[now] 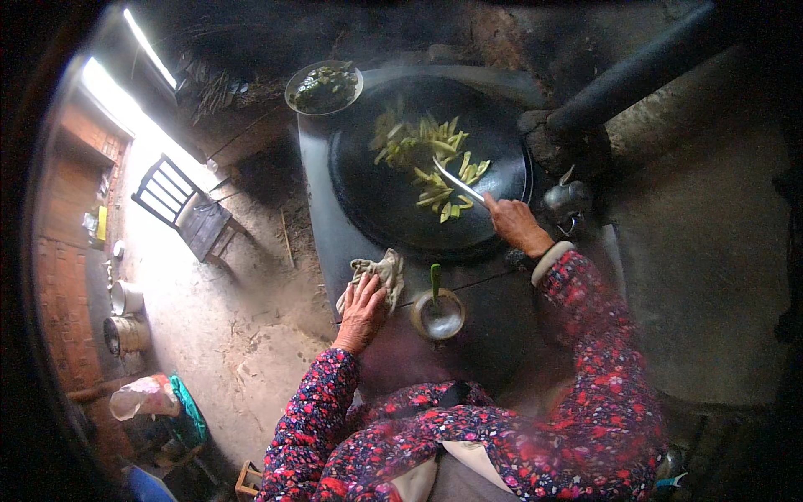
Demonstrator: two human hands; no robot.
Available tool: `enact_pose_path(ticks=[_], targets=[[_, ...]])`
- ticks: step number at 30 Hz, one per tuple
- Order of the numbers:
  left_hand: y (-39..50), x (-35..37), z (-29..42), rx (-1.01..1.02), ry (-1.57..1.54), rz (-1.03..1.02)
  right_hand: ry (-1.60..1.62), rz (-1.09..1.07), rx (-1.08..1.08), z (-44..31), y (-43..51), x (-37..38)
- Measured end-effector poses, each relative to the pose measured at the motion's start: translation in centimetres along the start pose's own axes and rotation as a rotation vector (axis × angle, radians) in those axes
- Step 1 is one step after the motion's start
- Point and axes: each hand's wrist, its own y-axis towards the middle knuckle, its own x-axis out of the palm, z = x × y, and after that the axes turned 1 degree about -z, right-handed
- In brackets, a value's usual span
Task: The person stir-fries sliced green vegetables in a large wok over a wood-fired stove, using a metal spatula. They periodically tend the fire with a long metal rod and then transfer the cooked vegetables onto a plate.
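My right hand (pixel 521 227) grips a metal spatula (pixel 459 182), its far end among the vegetable pieces. Green strips of vegetable (pixel 446 135) lie in a large dark wok (pixel 382 207), in two loose groups; steam blurs the farther one. Under the fingers of my left hand (pixel 362 310) is a crumpled pale cloth (pixel 386 271), held against the near left part of the stove top (pixel 320 207). Between my hands stands a small round pot (pixel 419 323) of white, grainy contents, with a green-handled spoon (pixel 435 276) upright in it.
A bowl of dark green food (pixel 325 88) sits at the stove's far left corner. To the right are a metal kettle (pixel 568 199) and a thick stovepipe (pixel 633 75). On the floor at left stand a wooden chair (pixel 204 226) and pots (pixel 127 298).
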Motion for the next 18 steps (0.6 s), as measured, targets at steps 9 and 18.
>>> enact_pose_path(ticks=[9,18], targets=[[-0.3,0.6,-0.5,0.015,-0.016,0.002,0.443,0.113,-0.171,0.2,-2.6,-4.6],[0.0,-0.2,0.0,0.015,0.008,-0.015,1.601,-0.459,0.359,-2.3,4.9,-4.0]])
